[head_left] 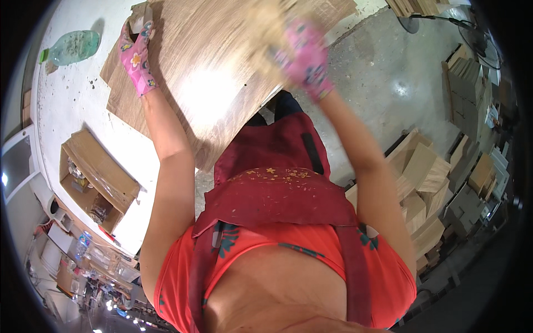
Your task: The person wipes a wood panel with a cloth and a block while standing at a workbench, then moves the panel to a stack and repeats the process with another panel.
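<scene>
A clear green plastic bottle (75, 48) lies on its side on the white tabletop (83, 111), its green cap toward the left; whether it holds any liquid I cannot tell. Nearer the person, an open cardboard box (102, 169) sits on the same tabletop, its opening facing lower left, with small silvery and brownish items (78, 180) in one part and a darker bundle (99, 211) in the other, all too small to identify. Farther off at lower left, clear plastic bottles (83, 244) stand among shelf clutter. A gold flower print (277, 175) spreads across the dark red apron (266, 201); any marking on the box is too small to read. The wood-grain panel (191, 72) lies across the tabletop in front of the person, reaching past its right edge. The left hand (136, 55), in a pink floral glove, has thumb and fingers about a small brown-and-white piece (139, 19) at the panel's upper-left edge; how firmly they close I cannot tell. The right hand (305, 53), gloved alike and blurred, grasps a bunched tan rag (265, 33) over the panel's right part.
</scene>
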The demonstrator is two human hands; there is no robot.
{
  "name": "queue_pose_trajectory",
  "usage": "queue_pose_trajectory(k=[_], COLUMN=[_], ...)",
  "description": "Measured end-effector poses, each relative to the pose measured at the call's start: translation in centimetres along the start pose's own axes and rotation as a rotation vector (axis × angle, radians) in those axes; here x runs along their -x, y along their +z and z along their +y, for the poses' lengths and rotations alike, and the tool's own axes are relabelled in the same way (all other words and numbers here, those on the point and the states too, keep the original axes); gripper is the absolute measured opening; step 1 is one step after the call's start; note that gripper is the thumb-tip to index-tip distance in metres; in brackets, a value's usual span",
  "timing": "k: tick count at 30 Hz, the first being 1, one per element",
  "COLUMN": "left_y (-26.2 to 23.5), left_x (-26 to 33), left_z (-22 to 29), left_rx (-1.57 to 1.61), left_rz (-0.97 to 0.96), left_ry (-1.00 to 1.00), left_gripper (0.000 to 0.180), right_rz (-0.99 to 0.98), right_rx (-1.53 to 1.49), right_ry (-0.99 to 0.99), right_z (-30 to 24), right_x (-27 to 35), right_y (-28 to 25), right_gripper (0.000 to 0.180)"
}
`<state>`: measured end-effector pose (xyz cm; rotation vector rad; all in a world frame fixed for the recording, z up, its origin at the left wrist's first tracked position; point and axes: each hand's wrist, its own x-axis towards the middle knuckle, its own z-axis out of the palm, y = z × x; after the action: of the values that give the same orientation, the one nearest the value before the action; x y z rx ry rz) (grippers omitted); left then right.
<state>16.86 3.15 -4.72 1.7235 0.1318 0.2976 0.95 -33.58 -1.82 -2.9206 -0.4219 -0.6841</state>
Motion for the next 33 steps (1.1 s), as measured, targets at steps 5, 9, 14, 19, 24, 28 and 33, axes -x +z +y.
queue_pose_trajectory(k=[5,9,14,19,24,28,33], left_y=[2.2,2.8,3.9,2.7,3.0,1.2,5.0], left_x=[1.2,1.3,0.9,2.1,0.9,-0.9,3.5], left_z=[3.0,4.4,1.7,5.9,4.2,1.2,9.3], left_rx=[0.155,0.033,0.012,-0.053,-0.076,-0.152,0.045], left_rz=[0.011,-0.097,-0.145,-0.091,-0.108,-0.141,-0.003], left_ry=[-0.069,0.009,-0.052,-0.099,-0.066,-0.012,0.035], left_gripper=[0.059,0.059,0.059,0.06,0.058,0.059,0.037], right_rz=[-0.346,-0.199,-0.092,-0.097,-0.148,0.249,-0.012], right_rx=[-0.686,-0.846,-0.736,-0.164,0.185,-0.537,0.006], right_ry=[-0.252,-0.485,-0.087,0.053,0.43,0.793,0.352], right_z=[-18.6,-22.4,-12.5,4.9,21.8,22.9,16.5], right_x=[4.3,8.1,5.3,3.1,1.3,-3.6,-3.6], right_y=[-2.9,-2.4,-2.0,-1.0,-1.4,-2.8,3.0], right_gripper=[0.048,0.042,0.041,0.054,0.031,0.033,0.042])
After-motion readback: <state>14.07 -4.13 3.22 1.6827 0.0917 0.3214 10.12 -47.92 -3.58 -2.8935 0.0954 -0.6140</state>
